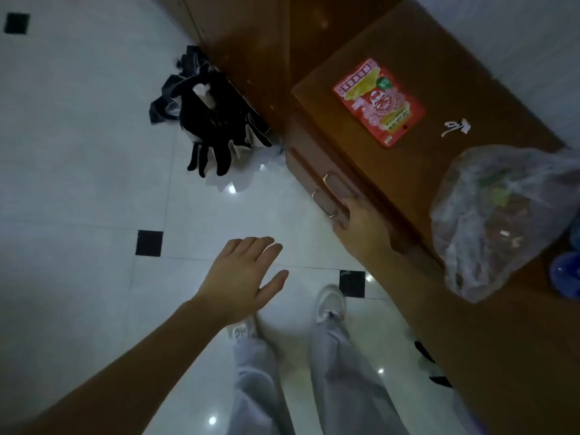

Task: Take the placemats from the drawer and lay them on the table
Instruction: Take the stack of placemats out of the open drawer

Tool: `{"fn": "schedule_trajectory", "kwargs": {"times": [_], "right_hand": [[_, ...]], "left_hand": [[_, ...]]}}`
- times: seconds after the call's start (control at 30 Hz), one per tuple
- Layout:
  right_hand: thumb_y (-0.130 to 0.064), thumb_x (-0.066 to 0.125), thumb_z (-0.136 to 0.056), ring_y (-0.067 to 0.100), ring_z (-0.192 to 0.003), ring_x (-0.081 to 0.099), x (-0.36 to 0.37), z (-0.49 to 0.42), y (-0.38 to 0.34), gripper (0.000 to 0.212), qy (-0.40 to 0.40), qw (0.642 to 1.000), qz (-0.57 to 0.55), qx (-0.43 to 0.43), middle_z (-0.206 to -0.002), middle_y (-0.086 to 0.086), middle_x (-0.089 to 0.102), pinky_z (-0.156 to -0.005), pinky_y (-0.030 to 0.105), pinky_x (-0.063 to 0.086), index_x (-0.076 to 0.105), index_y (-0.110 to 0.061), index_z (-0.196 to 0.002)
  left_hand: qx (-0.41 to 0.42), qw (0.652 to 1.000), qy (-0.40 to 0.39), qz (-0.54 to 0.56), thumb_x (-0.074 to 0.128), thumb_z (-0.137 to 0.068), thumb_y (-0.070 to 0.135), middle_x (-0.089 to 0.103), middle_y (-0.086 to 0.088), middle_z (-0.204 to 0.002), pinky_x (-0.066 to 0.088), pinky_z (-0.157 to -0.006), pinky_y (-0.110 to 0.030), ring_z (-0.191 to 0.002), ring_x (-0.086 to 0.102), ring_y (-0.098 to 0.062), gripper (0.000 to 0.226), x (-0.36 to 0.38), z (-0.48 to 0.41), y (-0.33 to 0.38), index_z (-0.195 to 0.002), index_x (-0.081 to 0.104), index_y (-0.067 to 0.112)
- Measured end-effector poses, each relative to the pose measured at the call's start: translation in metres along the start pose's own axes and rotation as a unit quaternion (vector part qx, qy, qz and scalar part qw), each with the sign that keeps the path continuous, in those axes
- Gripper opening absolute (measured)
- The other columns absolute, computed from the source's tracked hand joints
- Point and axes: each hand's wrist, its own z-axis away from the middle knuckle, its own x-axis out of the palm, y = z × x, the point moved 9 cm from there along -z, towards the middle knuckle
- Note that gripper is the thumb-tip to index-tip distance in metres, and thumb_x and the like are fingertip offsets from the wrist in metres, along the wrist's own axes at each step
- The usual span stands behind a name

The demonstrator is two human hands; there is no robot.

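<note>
Far left of the wooden cabinet (417, 189), the pale tiled floor (78, 152) carries small black inset squares. A heap of dark cloth (213, 120) lies on the floor against the cabinet's left side. Below that heap and left of the cabinet front, your left hand (241, 274) hovers over the tiles, palm down, fingers straight and loosely spread, grasping nothing. Beneath it are your grey trousers (339, 365) and white shoes (329, 302), planted just in front of the cabinet.

The drawer (309, 164) is in the cabinet's front face and looks flush with it, so the placemats are hidden from view. Your right hand (361, 218) reaches in against that front at the metal handles (326, 196). The fingertips are blurred, so you cannot tell whether they curl round a handle or only touch it.

A red printed packet (379, 102) lies flat on the cabinet top. Right of it is a white paper scrap (455, 127), then a crumpled clear plastic bag (508, 215) at the top's near edge. Something blue (565, 271) shows just past the bag.
</note>
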Motion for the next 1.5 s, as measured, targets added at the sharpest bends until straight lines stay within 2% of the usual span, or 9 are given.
{"fn": "schedule_trajectory", "kwargs": {"times": [0.1, 0.23, 0.37, 0.5, 0.6, 0.8, 0.93, 1.27, 1.5], "right_hand": [[-0.033, 0.062, -0.091, 0.026, -0.125, 0.052, 0.025, -0.024, 0.009, 0.054, 0.021, 0.999, -0.012, 0.021, -0.142, 0.006, 0.049, -0.096, 0.042, 0.052, 0.044, -0.016, -0.139], [-0.030, 0.061, -0.090, 0.027, -0.118, 0.054, 0.046, -0.042, 0.015, 0.049, 0.071, 0.996, -0.034, 0.043, -0.134, 0.009, 0.053, -0.094, 0.045, 0.051, 0.051, -0.014, -0.135], [-0.025, 0.062, -0.089, 0.022, -0.111, 0.054, 0.054, -0.041, 0.016, 0.040, 0.147, 0.986, -0.040, 0.066, -0.122, 0.007, 0.056, -0.087, 0.036, 0.053, 0.058, -0.014, -0.127], [-0.015, 0.065, -0.085, 0.019, -0.110, 0.050, 0.061, -0.033, 0.014, 0.038, 0.237, 0.957, -0.120, 0.116, -0.117, 0.006, 0.059, -0.084, 0.027, 0.045, 0.063, -0.013, -0.123], [-0.015, 0.068, -0.084, 0.013, -0.105, 0.048, 0.073, -0.023, 0.008, 0.037, 0.261, 0.946, -0.130, 0.144, -0.114, 0.004, 0.059, -0.084, 0.025, 0.045, 0.063, -0.014, -0.121], [-0.013, 0.066, -0.083, 0.021, -0.112, 0.049, 0.103, 0.006, -0.018, 0.041, 0.239, 0.955, -0.128, 0.117, -0.118, 0.006, 0.058, -0.085, 0.024, 0.039, 0.061, -0.014, -0.124], [-0.016, 0.064, -0.085, 0.021, -0.120, 0.045, 0.134, 0.036, -0.041, 0.042, 0.213, 0.960, -0.140, 0.114, -0.125, 0.004, 0.056, -0.095, 0.027, 0.041, 0.059, -0.015, -0.127], [-0.019, 0.063, -0.085, 0.027, -0.130, 0.040, 0.177, 0.072, -0.076, 0.050, 0.161, 0.969, -0.156, 0.107, -0.133, 0.007, 0.053, -0.107, 0.043, 0.042, 0.052, -0.013, -0.134], [-0.030, 0.058, -0.091, 0.028, -0.134, 0.039, 0.162, 0.075, -0.081, 0.058, 0.028, 0.988, -0.112, 0.102, -0.145, 0.010, 0.045, -0.110, 0.048, 0.037, 0.039, -0.014, -0.144]], "left_hand": [[0.014, 1.000, -0.005, 0.009, 0.036, -0.099, 0.052, 0.067, -0.008, -0.127, 0.049, -0.095, -0.042, -0.112, 0.064, -0.026, 0.057, 0.026, -0.017, -0.026, -0.127, 0.064, 0.011], [0.036, 0.999, 0.005, 0.012, 0.028, -0.101, 0.054, 0.067, -0.008, -0.126, 0.050, -0.092, -0.041, -0.110, 0.065, -0.027, 0.063, 0.050, -0.034, -0.054, -0.127, 0.064, 0.011], [0.045, 0.999, 0.010, 0.017, 0.025, -0.101, 0.056, 0.066, -0.008, -0.127, 0.051, -0.092, -0.041, -0.111, 0.065, -0.027, 0.065, 0.066, -0.042, -0.081, -0.129, 0.062, 0.011], [0.076, 0.997, -0.009, -0.003, 0.022, -0.101, 0.058, 0.066, -0.007, -0.127, 0.050, -0.092, -0.041, -0.111, 0.064, -0.026, 0.067, 0.078, -0.041, -0.102, -0.130, 0.062, 0.012], [0.104, 0.994, -0.029, -0.029, 0.024, -0.100, 0.058, 0.065, -0.008, -0.129, 0.049, -0.094, -0.041, -0.113, 0.062, -0.026, 0.066, 0.083, -0.038, -0.116, -0.131, 0.061, 0.012], [0.108, 0.993, -0.028, -0.040, 0.036, -0.097, 0.053, 0.065, -0.011, -0.128, 0.049, -0.092, -0.043, -0.111, 0.063, -0.030, 0.060, 0.079, -0.022, -0.132, -0.130, 0.062, 0.010], [0.100, 0.993, -0.039, -0.046, 0.037, -0.097, 0.052, 0.066, -0.012, -0.126, 0.049, -0.090, -0.043, -0.108, 0.064, -0.030, 0.059, 0.083, -0.002, -0.138, -0.128, 0.063, 0.009], [0.083, 0.990, -0.082, -0.075, 0.036, -0.097, 0.053, 0.067, -0.012, -0.125, 0.051, -0.090, -0.044, -0.107, 0.065, -0.031, 0.059, 0.089, 0.048, -0.158, -0.127, 0.063, 0.010], [0.065, 0.992, -0.073, -0.085, 0.033, -0.097, 0.054, 0.066, -0.011, -0.127, 0.051, -0.091, -0.043, -0.109, 0.065, -0.030, 0.061, 0.068, 0.044, -0.149, -0.129, 0.062, 0.011]]}}
